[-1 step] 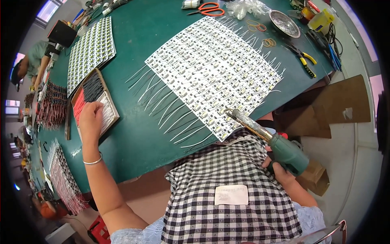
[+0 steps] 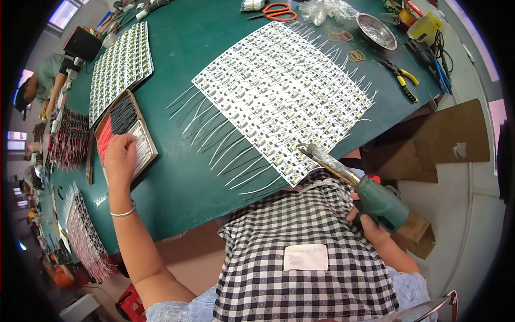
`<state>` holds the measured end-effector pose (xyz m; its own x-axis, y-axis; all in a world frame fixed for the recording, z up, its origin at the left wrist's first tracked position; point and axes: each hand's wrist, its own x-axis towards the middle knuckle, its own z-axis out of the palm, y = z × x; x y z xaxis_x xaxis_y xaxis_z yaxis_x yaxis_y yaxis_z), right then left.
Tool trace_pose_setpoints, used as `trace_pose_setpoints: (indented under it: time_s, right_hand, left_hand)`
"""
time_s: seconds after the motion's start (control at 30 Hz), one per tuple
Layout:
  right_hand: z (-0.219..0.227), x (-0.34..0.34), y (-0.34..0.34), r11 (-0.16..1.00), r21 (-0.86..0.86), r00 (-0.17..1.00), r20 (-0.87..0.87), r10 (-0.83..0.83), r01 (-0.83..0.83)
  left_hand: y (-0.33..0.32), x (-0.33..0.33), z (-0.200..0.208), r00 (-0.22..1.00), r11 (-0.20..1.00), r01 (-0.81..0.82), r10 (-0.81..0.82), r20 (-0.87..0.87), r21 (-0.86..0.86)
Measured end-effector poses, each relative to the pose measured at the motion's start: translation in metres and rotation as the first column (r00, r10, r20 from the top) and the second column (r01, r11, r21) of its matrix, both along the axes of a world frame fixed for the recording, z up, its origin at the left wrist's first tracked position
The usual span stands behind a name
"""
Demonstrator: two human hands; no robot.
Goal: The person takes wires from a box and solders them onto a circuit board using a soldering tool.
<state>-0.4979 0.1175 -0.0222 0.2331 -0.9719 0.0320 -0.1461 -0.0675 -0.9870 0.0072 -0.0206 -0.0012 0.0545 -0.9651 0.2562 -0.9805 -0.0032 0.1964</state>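
My left hand is over a cardboard tray of cut wires, its fingers bent together in a pinch; whatever lies between them is hidden. Red wires, black wires and white wires fill separate parts of the tray. In my right hand is a green soldering gun, its metal barrel pointing up and left. The bent tip of the gun appears over the near right part of a white circuit board panel. White wires stick out from two opposite sides of this panel.
A second circuit panel stands behind the tray. Orange-handled scissors, rubber bands, a metal dish and yellow-black pliers lie along the far right of the green table. Wired strips and another person are at left.
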Motion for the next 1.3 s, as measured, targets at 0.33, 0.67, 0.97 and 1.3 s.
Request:
trace_pose_setpoints:
  time_s: [0.33,0.67,0.97,1.3]
  right_hand:
    - [-0.001,-0.003,0.004,0.999,0.043,0.999,0.036,-0.004,0.002]
    - [0.017,-0.025,0.022,0.988,0.152,0.983,-0.184,-0.001,0.03]
    - [0.006,-0.038,0.035,1.0,0.011,0.943,-0.331,0.017,-0.015]
    - [-0.003,-0.037,0.03,0.994,-0.105,0.929,-0.371,-0.005,-0.037]
  left_hand:
    - [0.003,-0.01,0.005,0.987,0.995,-0.078,0.069,-0.142,-0.056]
    - [0.066,-0.192,-0.002,0.807,0.834,0.492,-0.545,-0.229,-0.251]
    - [0.074,-0.233,-0.029,0.727,0.798,0.55,-0.603,-0.328,-0.246]
    - [0.072,-0.235,-0.033,0.7,0.785,0.574,-0.618,-0.358,-0.234]
